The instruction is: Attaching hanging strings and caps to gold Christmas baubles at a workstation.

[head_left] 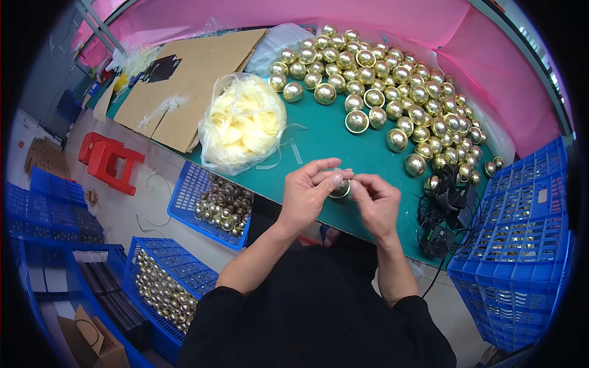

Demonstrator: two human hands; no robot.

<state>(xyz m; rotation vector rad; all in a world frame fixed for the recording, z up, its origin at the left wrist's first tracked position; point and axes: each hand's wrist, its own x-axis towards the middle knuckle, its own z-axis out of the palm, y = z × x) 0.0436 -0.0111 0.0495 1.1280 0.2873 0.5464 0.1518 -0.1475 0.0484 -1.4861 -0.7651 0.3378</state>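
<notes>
Between my two hands, just over the near edge of the green table, is a small gold dome-shaped piece with a bright rim. My left hand pinches it from the left, thumb and fingers closed at its top. My right hand has its fingertips closed on its right side. The fingers partly hide the piece. Beyond my hands, a large heap of gold balls covers the back and right of the table. Left of my hands sits a clear plastic bag full of pale yellow thin pieces.
Flattened cardboard lies at the table's left. Black cables and adapters lie at its right edge. Blue crates stack at the right. Crates of gold pieces and a red stool stand on the floor at left.
</notes>
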